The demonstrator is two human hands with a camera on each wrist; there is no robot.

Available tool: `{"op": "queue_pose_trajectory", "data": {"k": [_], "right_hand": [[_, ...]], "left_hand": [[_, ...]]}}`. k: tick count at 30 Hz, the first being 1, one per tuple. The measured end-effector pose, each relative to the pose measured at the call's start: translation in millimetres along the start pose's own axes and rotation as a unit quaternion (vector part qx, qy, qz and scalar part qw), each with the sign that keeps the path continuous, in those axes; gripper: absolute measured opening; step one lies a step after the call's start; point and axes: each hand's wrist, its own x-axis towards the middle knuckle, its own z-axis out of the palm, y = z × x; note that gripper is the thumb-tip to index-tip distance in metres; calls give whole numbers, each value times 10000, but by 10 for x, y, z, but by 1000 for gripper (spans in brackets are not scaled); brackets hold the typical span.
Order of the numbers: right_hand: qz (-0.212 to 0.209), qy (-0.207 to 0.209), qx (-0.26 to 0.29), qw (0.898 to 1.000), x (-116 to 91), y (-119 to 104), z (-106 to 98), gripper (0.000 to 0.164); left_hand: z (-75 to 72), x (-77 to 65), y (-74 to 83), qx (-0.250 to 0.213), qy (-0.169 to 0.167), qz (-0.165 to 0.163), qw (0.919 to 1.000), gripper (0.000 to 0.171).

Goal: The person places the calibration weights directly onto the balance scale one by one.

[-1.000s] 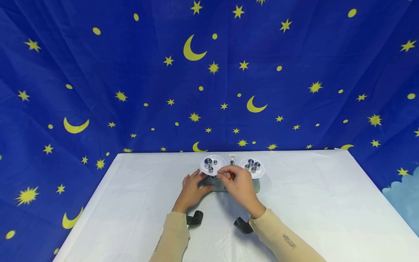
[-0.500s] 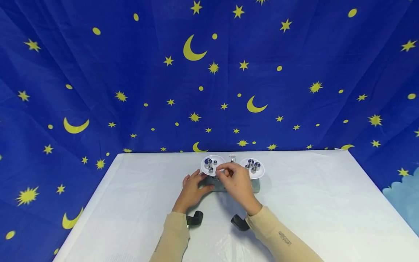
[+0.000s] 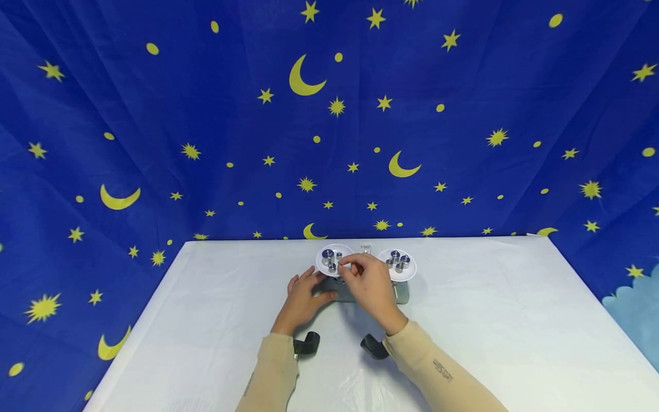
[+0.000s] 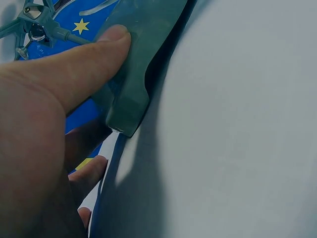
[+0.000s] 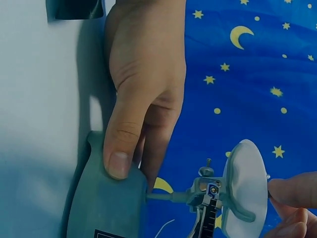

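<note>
A two-pan balance scale with a grey-green base (image 4: 131, 94) stands near the table's back edge. My left hand (image 3: 302, 298) grips the left end of the base, thumb on its front face and fingers round behind it. Over the near right edge of the left pan (image 3: 322, 269), my right hand (image 3: 372, 286) pinches thumb and index finger together on a small weight, mostly hidden by the fingertips. Several silver weights sit on the left pan, among them a larger one (image 3: 328, 255). More weights (image 3: 405, 261) stand on the right pan (image 3: 409, 274).
A white cloth covers the table (image 3: 489, 320). Behind it hangs a blue curtain (image 3: 226, 114) with yellow moons and stars. Black curved pieces (image 3: 309, 343) stick out at both wrists, close above the table.
My right hand has shifted slightly left and away from me, its fingertips now over the left pan's edge. The left hand and the scale stay where they were.
</note>
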Motion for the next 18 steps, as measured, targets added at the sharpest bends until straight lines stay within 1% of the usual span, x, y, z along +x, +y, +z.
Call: {"op": "queue_pose_trajectory", "data": {"k": [6, 18], "right_hand": [[77, -3, -52, 10000, 5, 15, 18, 5], [186, -19, -292, 9994, 24, -1, 26, 5]], "left_hand": [[0, -4, 19, -43, 2, -64, 10000, 58], [6, -3, 8, -24, 4, -66, 10000, 58]]}}
